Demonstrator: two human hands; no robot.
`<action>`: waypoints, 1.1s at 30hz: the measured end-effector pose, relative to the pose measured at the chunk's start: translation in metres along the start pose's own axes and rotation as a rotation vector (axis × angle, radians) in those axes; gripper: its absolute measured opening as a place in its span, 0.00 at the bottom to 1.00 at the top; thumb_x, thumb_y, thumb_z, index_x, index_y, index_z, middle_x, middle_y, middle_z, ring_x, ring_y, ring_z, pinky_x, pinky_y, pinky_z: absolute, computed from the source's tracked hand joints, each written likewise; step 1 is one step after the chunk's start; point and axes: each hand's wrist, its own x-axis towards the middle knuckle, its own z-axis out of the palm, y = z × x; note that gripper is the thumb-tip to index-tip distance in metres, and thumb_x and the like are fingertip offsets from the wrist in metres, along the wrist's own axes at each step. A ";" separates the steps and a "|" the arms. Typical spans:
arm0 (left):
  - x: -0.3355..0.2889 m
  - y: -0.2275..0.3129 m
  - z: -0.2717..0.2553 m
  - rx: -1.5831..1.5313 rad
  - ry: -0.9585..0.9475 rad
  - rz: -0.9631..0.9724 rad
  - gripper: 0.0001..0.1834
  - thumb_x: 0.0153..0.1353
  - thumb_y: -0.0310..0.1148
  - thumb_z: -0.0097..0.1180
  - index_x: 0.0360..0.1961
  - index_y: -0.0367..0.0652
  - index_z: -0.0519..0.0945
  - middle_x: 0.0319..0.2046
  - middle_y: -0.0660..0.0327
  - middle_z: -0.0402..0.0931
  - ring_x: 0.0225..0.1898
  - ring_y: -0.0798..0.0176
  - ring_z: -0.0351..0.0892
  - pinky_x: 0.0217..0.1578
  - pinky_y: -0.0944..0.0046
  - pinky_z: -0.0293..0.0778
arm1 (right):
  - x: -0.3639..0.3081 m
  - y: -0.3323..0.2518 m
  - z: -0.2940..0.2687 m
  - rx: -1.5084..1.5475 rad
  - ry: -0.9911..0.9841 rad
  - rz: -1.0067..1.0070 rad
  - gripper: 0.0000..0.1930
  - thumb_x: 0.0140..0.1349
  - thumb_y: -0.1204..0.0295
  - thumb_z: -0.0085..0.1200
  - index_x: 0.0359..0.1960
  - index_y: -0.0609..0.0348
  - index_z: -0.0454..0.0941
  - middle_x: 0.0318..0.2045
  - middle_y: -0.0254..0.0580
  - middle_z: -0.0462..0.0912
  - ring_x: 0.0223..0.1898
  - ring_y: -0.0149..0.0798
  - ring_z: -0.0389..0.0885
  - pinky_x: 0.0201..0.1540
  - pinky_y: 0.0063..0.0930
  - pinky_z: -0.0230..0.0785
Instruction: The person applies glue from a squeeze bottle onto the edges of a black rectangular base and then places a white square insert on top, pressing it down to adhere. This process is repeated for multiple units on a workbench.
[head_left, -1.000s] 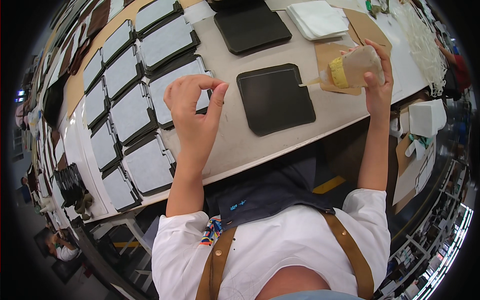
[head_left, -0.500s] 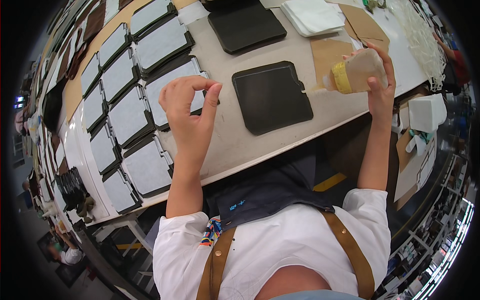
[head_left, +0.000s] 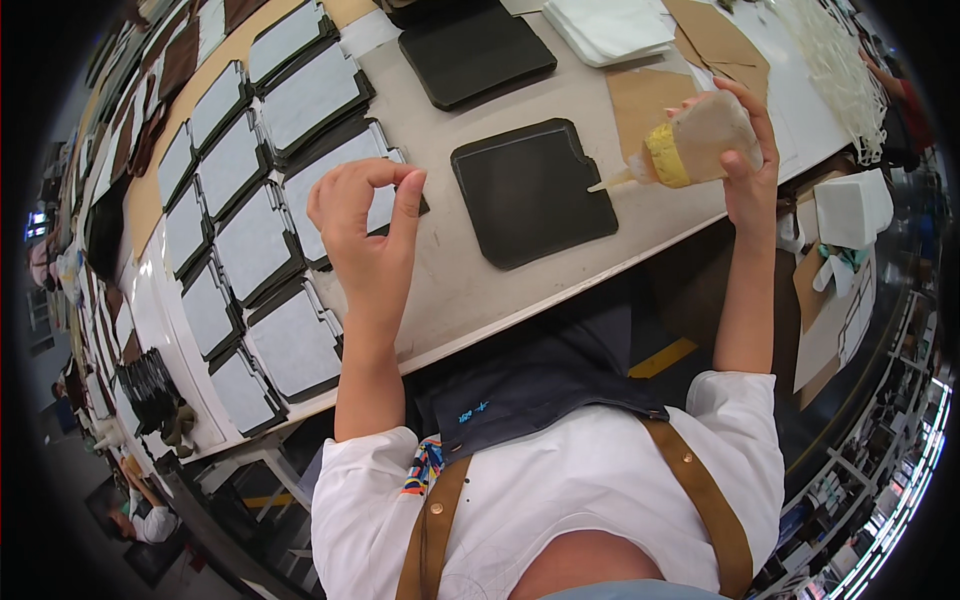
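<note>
A black flat panel [head_left: 535, 200] with rounded corners and a notch in its right edge lies on the table in front of me. My right hand [head_left: 752, 150] grips a squeeze bottle [head_left: 705, 140] tipped onto its side, with a yellow band around its neck. Its thin pale nozzle points left, the tip at the panel's notched edge. Left of the panel, my left hand [head_left: 365, 215] is raised with thumb and forefinger pinched into a ring. No object shows in that pinch. Behind it lie rows of black pieces with pale grey faces [head_left: 300, 95], partly hidden by the hand.
Farther back are a stack of black panels [head_left: 475, 60], a pile of white sheets [head_left: 610, 30] and brown card [head_left: 645, 105]. Pale strips [head_left: 825, 65] hang at the far right. A white box [head_left: 850, 210] stands beyond the table's right end. The table edge [head_left: 540, 298] runs before me.
The bottle and my right hand have moved slightly left and down, bringing the nozzle tip onto the panel's edge. My left hand stays pinched. The whole view has shifted a little.
</note>
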 end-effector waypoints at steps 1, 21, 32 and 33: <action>0.000 0.000 0.000 -0.001 0.000 -0.001 0.06 0.60 0.32 0.68 0.32 0.46 0.82 0.34 0.66 0.82 0.43 0.62 0.76 0.57 0.59 0.58 | 0.000 0.000 0.000 0.006 -0.005 0.004 0.41 0.51 0.49 0.73 0.64 0.57 0.72 0.48 0.44 0.84 0.53 0.38 0.81 0.62 0.37 0.72; -0.002 0.000 0.002 -0.023 0.002 -0.017 0.05 0.61 0.32 0.67 0.32 0.45 0.82 0.34 0.66 0.81 0.42 0.63 0.75 0.57 0.60 0.58 | -0.118 -0.015 0.039 -0.024 0.600 -0.062 0.44 0.58 0.44 0.66 0.64 0.65 0.62 0.51 0.56 0.77 0.54 0.53 0.80 0.60 0.51 0.74; -0.002 -0.001 0.003 -0.027 0.010 -0.007 0.07 0.62 0.33 0.67 0.32 0.46 0.81 0.34 0.67 0.81 0.43 0.63 0.75 0.59 0.59 0.57 | -0.140 -0.012 0.067 -0.250 0.525 -0.315 0.40 0.61 0.53 0.67 0.63 0.60 0.56 0.49 0.59 0.76 0.49 0.51 0.81 0.56 0.49 0.77; -0.001 -0.001 0.002 -0.028 0.009 -0.011 0.07 0.62 0.33 0.67 0.32 0.46 0.81 0.34 0.67 0.81 0.43 0.63 0.75 0.59 0.59 0.57 | -0.140 -0.012 0.068 -0.260 0.516 -0.325 0.40 0.61 0.53 0.67 0.63 0.60 0.56 0.49 0.60 0.76 0.49 0.51 0.81 0.56 0.49 0.77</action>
